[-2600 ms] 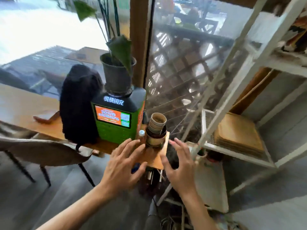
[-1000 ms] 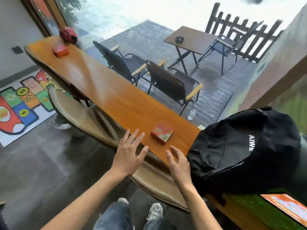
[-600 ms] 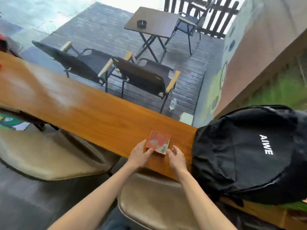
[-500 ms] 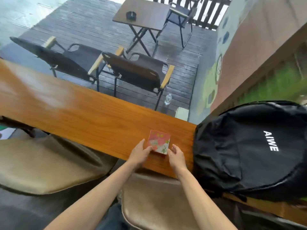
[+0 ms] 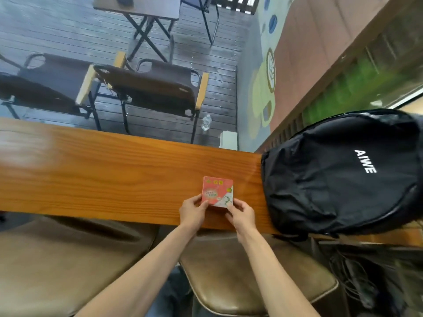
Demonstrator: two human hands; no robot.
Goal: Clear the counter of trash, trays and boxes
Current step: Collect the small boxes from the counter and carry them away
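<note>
Counter: long orange-brown wood slab [image 5: 103, 175] running left-right in front of me, glass behind it w/ a wet deck outside.
Box: small red & white carton [image 5: 217, 194], printed top facing up, flat on the counter nr its front edge, just left of the bag but not touching it.
My left hand: [image 5: 193, 212] at the box's near-left corner, thumb on the top edge, fingers curled round the side, so I've got a pinch on it.
My right hand: [image 5: 241, 215] at the near-right corner, thumb + fingertips pinching that corner, rest of the fingers curled under.
Lift: can't tell if the box is off the wood or only gripped; looks to be lying on it.
Bag: black backpack [image 5: 343, 175] w/ white "AIWE" lettering, lying on the counter's right end, overhanging the front edge.
Seats: two tan padded stools, one [image 5: 64, 259] to the left & one [image 5: 251, 277] right under my forearms.
Outside: two dark folding chairs [image 5: 155, 88] w/ wooden armrests, a small folding table [image 5: 137, 8] beyond, a clear bottle [image 5: 206, 122] standing on the deck boards.
</note>
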